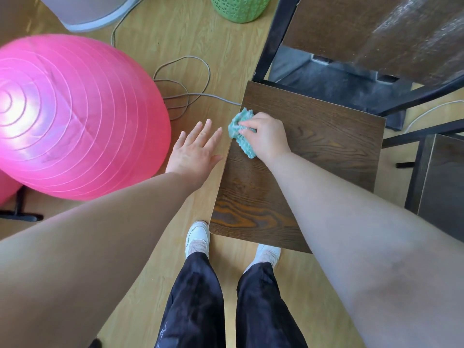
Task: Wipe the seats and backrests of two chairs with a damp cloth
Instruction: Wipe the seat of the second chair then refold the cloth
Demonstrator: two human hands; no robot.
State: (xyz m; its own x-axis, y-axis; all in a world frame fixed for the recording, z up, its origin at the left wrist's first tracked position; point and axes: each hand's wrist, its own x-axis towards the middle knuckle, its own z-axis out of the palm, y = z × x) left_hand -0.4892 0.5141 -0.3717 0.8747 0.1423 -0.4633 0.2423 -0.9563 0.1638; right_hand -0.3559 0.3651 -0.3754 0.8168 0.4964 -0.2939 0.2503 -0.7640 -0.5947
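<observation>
A dark wooden chair seat (313,151) lies in front of me, its backrest (376,28) rising at the top right on a black frame. My right hand (266,136) grips a crumpled teal cloth (238,131) and presses it on the seat's far left edge. My left hand (194,149) hovers flat with spread fingers over the floor, just left of the seat, holding nothing. Part of a second dark chair (442,177) shows at the right edge.
A big pink exercise ball (70,116) sits on the wooden floor to the left. Grey cable loops (180,79) lie behind it. A green perforated bin (241,7) and a grey base (95,13) stand at the top. My feet (198,237) are by the seat's front.
</observation>
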